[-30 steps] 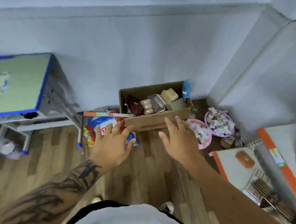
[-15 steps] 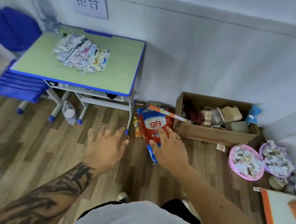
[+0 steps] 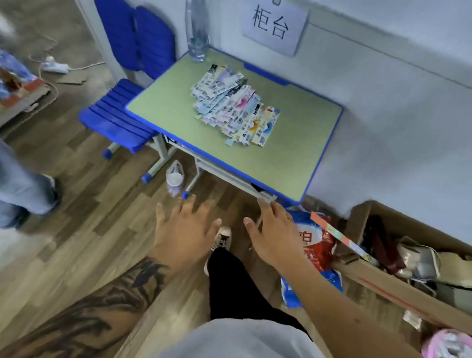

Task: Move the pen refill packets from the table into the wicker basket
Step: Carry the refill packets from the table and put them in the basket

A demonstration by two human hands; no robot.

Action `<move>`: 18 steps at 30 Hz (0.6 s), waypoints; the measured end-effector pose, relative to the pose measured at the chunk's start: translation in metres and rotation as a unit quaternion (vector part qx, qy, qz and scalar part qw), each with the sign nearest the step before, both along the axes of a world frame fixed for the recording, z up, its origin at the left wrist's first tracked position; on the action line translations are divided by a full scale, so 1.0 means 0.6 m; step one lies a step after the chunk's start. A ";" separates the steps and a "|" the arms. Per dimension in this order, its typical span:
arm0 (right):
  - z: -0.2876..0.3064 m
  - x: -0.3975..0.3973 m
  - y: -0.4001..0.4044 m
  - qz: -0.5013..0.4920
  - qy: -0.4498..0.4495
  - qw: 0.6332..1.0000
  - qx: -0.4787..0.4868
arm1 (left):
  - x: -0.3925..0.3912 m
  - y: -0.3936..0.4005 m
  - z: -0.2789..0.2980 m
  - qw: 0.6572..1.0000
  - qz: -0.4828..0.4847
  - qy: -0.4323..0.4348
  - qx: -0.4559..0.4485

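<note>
Green-topped, blue-edged school table [image 3: 283,160] carries the heap of colourful, printed pen refill packets [image 3: 233,105] near its middle, none lifted yet. Both the tattooed left hand [image 3: 186,229] and the right hand [image 3: 275,235] hover low in front of it, fingers spread and empty, probably because the person is only walking up. No wicker basket shows, so the drop-off spot is unknown.

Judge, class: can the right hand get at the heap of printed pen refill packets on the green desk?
Probably yes. The right hand is open and empty near the green desk's front edge, and nothing covers the packets.
</note>
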State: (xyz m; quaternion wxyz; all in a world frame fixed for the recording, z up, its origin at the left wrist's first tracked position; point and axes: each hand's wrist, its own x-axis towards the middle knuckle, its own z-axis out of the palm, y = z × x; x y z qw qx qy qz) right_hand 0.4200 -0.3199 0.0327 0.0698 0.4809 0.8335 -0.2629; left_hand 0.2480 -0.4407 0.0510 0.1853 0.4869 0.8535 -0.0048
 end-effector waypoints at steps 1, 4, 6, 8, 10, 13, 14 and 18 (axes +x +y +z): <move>-0.007 -0.032 0.027 0.007 0.002 1.000 -0.005 | -0.028 0.017 0.000 1.000 0.022 0.006 0.000; -0.029 -0.128 0.109 0.023 0.006 1.000 -0.018 | -0.116 0.074 -0.003 0.996 0.088 0.020 0.000; -0.042 -0.184 0.159 0.025 0.007 0.999 -0.021 | -0.173 0.115 -0.014 0.996 0.081 0.045 0.000; -0.051 -0.229 0.209 0.012 0.008 0.999 -0.034 | -0.224 0.163 -0.028 0.998 0.051 0.037 -0.020; -0.059 -0.260 0.254 -0.021 0.016 0.998 -0.048 | -0.262 0.220 -0.040 0.998 0.032 0.023 -0.047; -0.071 -0.286 0.312 -0.082 0.037 0.995 -0.050 | -0.296 0.312 -0.051 0.997 -0.002 0.016 -0.073; -0.075 -0.292 0.330 -0.106 0.043 0.992 -0.048 | -0.305 0.343 -0.054 0.997 -0.015 0.018 -0.078; -0.091 -0.301 0.388 -0.196 0.041 0.979 -0.037 | -0.340 0.442 -0.065 0.996 -0.047 0.003 -0.074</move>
